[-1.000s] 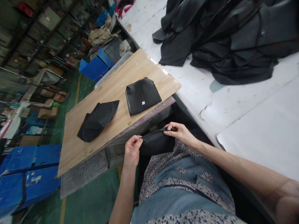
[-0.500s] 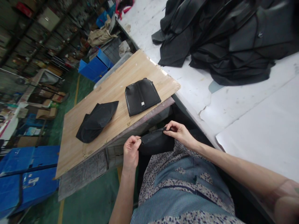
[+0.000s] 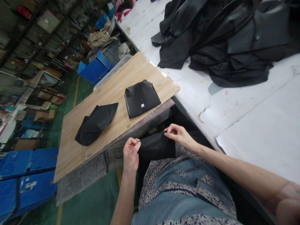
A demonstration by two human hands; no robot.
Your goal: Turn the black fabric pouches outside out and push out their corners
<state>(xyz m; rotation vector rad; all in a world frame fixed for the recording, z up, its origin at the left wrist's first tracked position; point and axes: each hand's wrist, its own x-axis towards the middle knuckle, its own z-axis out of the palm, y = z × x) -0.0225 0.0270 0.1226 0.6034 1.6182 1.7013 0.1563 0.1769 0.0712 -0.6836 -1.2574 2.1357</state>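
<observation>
A small black fabric piece [image 3: 156, 147] is stretched between both hands just above my lap. My left hand [image 3: 130, 154] pinches its left corner with closed fingers. My right hand [image 3: 178, 135] pinches its upper right edge. On the wooden board [image 3: 112, 93] in front lie a flat black stitched piece with a small white tag [image 3: 142, 97] and, to its left, a crumpled black fabric piece [image 3: 95, 123].
A big heap of black fabric [image 3: 229, 37] covers the far part of the white table [image 3: 246, 115] on the right. Blue crates [image 3: 21, 178] stand on the green floor at the left, more blue boxes [image 3: 92, 68] beyond the board. Shelving fills the far left.
The view has shifted slightly; both hands stay pinched on the black piece, which has dropped a little toward my lap and is pulled flatter.
</observation>
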